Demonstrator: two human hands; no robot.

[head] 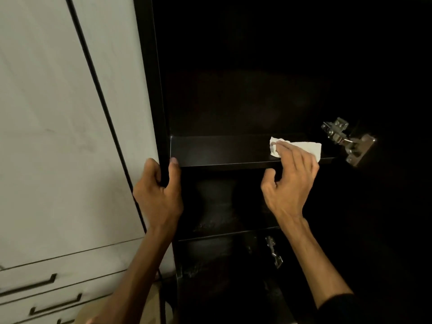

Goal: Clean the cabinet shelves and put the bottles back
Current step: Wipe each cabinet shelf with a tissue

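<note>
White tissue (301, 147) lies on the dark shelf (222, 150) under the right hand (289, 181), whose straight fingers (284, 148) press flat on it while the thumb hangs free below the shelf's front edge. The tissue's long axis runs along the shelf, 9 to 3 o'clock, with one crumpled end showing past the fingertips at 9 and a flatter end showing at 3. The left hand (159, 190) is clamped on the cabinet's left side panel (161, 118), fingers curled round its outer face and thumb on the inner face, level with the shelf's left end. The two hands are well apart, with the bare stretch of shelf between them.

At 3 o'clock from the tissue, a metal hinge (346, 139) sits at the cabinet's right side. At 6 o'clock a lower shelf (224, 232) crosses behind the right wrist, and a second hinge (273, 252) shows beneath it. At 9 o'clock from the left hand stands a pale door (58, 125); drawers (46, 293) with dark bar handles sit at 7 o'clock.

Most of the cabinet's inside is too dark to read, and no bottles can be made out there. The right forearm ends in a dark sleeve (339, 307), cut off at the bottom edge.
</note>
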